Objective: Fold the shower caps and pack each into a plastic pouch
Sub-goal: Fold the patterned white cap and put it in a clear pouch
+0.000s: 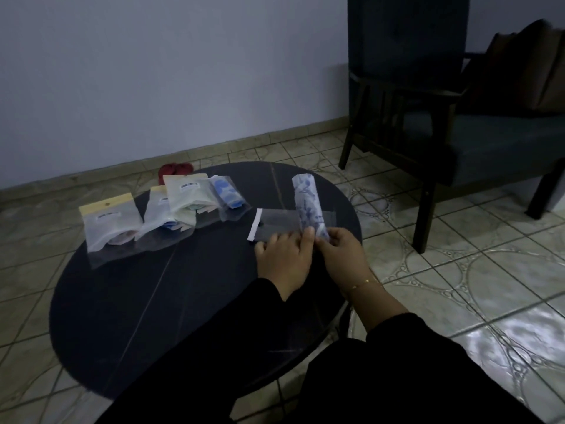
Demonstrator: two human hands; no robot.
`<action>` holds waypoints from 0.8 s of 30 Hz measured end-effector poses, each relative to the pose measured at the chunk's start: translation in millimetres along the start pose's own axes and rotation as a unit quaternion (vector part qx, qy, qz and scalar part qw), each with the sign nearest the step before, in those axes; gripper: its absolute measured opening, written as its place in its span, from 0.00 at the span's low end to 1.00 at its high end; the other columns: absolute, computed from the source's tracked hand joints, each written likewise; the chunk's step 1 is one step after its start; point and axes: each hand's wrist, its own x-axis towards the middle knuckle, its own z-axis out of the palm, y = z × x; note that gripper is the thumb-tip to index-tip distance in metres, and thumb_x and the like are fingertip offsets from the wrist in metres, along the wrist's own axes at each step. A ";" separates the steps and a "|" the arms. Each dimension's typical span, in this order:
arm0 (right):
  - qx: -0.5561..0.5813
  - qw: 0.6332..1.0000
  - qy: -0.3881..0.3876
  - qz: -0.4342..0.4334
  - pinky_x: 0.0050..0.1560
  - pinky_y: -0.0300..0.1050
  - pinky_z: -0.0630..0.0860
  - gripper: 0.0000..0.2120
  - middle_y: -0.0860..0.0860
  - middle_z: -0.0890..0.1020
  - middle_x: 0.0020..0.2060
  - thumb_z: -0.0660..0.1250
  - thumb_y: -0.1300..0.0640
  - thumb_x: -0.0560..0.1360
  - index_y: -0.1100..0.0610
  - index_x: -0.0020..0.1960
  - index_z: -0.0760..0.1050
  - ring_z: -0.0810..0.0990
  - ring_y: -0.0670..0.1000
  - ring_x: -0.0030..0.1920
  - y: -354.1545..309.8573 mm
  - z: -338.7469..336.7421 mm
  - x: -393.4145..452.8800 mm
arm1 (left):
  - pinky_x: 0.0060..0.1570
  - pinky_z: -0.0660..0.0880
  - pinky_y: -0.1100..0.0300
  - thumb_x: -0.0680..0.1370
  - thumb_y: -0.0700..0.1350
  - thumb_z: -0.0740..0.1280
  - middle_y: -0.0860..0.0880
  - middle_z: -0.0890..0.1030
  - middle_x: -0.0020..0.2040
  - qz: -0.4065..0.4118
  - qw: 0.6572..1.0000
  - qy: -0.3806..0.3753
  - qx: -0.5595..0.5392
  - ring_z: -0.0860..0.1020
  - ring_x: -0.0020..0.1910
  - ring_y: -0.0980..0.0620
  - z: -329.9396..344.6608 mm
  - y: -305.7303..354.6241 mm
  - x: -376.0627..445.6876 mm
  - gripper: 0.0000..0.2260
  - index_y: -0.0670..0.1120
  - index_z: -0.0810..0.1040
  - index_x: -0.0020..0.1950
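Starting at your left, four filled pouches [166, 211] lie in a loose row on the dark table [122, 316]; leave them there and keep your work away from them. Just right of them the empty pouch [276, 224] lies flat, its white strip [256, 225] toward the row. The cap [307, 205], folded into a long narrow strip, lies across the pouch's right end, pointing away from you.

As I judge it, you are tightening the fold before it goes in. Keep the strip narrow and press the air out, then turn it to line up with the pouch mouth so it slides in without bunching.

Your left hand [286, 260] lies palm down on the pouch's near edge, fingers straight, fingertips pressing the cap's near end. Your right hand [342, 250] pinches that same end from the right, thumb and fingers curled on it.
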 end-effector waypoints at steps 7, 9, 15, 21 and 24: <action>-0.102 0.993 0.036 -0.038 0.50 0.45 0.74 0.11 0.50 0.80 0.46 0.65 0.55 0.75 0.57 0.56 0.74 0.78 0.51 0.47 -5.2 9.2 -12.1 | 0.53 0.64 0.51 0.77 0.60 0.43 0.48 0.79 0.48 0.081 0.969 0.103 0.207 0.75 0.52 0.46 -3.7 -41.7 -29.7 0.28 0.50 0.81 0.47; -0.170 0.985 0.013 -0.037 0.55 0.51 0.74 0.10 0.52 0.80 0.46 0.64 0.52 0.75 0.56 0.54 0.75 0.79 0.54 0.49 -6.7 12.1 -12.6 | 0.48 0.68 0.52 0.76 0.58 0.49 0.48 0.79 0.44 0.091 0.967 0.129 0.200 0.76 0.49 0.46 -8.5 -52.8 -35.6 0.23 0.47 0.79 0.43; -0.205 0.975 -0.073 -0.038 0.51 0.50 0.75 0.10 0.55 0.81 0.44 0.63 0.52 0.77 0.58 0.49 0.77 0.79 0.56 0.48 -18.7 27.3 -20.7 | 0.52 0.66 0.54 0.79 0.59 0.55 0.48 0.77 0.53 0.002 0.981 0.108 0.161 0.74 0.54 0.47 -25.6 -69.6 -44.6 0.18 0.46 0.74 0.50; -0.160 0.980 -0.119 -0.012 0.48 0.46 0.76 0.09 0.55 0.81 0.42 0.66 0.56 0.75 0.60 0.51 0.78 0.79 0.52 0.44 -24.8 31.4 -24.6 | 0.56 0.67 0.52 0.74 0.65 0.61 0.48 0.75 0.59 -0.073 0.980 0.116 0.145 0.72 0.60 0.46 -29.5 -87.6 -45.7 0.23 0.49 0.71 0.59; -0.151 0.976 -0.158 -0.002 0.39 0.37 0.74 0.07 0.54 0.81 0.42 0.67 0.58 0.74 0.59 0.51 0.79 0.78 0.48 0.40 -30.7 22.7 -20.8 | 0.57 0.66 0.52 0.73 0.64 0.63 0.50 0.74 0.59 -0.095 0.984 0.118 0.092 0.71 0.61 0.47 -36.7 -96.8 -46.2 0.21 0.51 0.73 0.58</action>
